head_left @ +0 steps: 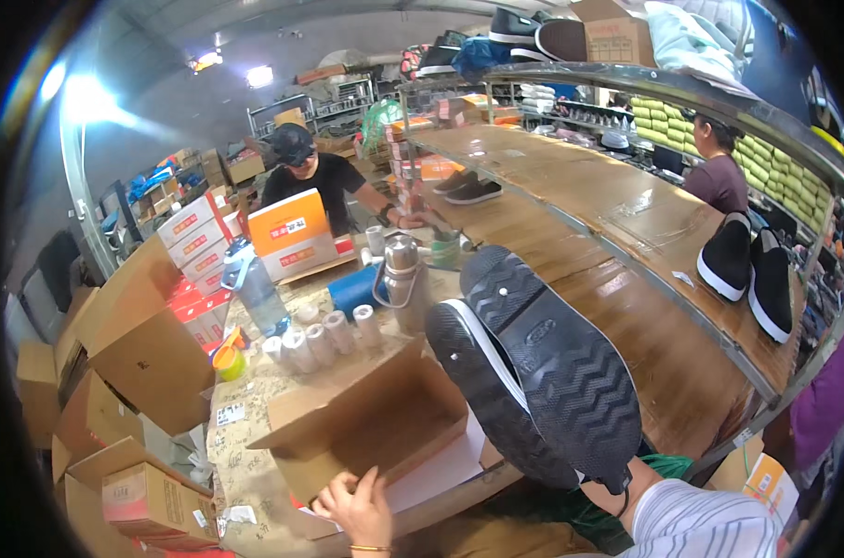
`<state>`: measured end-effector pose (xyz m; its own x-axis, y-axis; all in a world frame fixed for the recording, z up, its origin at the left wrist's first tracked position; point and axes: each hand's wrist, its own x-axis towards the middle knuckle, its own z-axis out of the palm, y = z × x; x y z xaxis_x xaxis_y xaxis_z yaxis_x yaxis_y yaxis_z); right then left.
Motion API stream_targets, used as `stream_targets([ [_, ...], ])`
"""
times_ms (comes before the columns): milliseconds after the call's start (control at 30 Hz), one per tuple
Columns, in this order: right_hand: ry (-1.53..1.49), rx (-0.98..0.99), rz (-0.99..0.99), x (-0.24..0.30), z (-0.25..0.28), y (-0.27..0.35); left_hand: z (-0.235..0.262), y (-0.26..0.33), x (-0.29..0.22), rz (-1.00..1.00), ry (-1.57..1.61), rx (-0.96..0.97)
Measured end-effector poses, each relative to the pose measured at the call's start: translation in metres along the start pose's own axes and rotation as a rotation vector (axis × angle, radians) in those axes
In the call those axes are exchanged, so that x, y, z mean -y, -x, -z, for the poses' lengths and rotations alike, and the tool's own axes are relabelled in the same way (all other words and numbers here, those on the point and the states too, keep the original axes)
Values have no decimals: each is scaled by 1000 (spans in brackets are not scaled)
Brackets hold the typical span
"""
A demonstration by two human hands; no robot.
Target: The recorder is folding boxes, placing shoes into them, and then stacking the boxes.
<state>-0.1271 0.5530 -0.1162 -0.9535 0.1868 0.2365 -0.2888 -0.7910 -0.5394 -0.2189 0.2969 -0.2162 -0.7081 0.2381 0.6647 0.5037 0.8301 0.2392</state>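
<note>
Two black shoes (534, 372) are being held up sole-outward, the right hand (626, 484) mostly hidden behind them but seemingly gripping both; the open cardboard shoebox (366, 418) is lying unfilled, the left hand (357, 507) resting spread on its flap. A cluttered wooden workbench (664, 372) and warehouse shelving are surrounding them.

Down at the lower edge, the left hand (355, 510) shows bare, fingers (346, 488) without rings, and just below them, at the wrist, sits a thin gold bangle (371, 549). Over on the other side, the right arm comes in wearing a sleeve (701, 523) of white cloth with fine dark stripes, the cuff ending short of the hand. The right hand itself is hidden, so nothing of its fingers can be told.
</note>
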Motion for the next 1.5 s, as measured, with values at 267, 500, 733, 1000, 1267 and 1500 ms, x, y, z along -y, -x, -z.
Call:
stream_targets([
  [267,-7,-41,-74,-34,-15,5,46,-23,-84,336,1327,443],
  [500,127,-244,-158,-61,90,18,34,-48,11,-293,439,-228],
  [733,765,66,266,-70,18,-32,2,-31,32,-307,268,-91],
  [1000,1877,770,752,-130,36,-99,12,-40,27,-446,432,114],
  [1267,1783,-184,456,-50,92,-131,14,-63,120,107,436,68],
  [1500,1761,-99,91,-105,96,-105,-24,-31,107,172,373,101],
])
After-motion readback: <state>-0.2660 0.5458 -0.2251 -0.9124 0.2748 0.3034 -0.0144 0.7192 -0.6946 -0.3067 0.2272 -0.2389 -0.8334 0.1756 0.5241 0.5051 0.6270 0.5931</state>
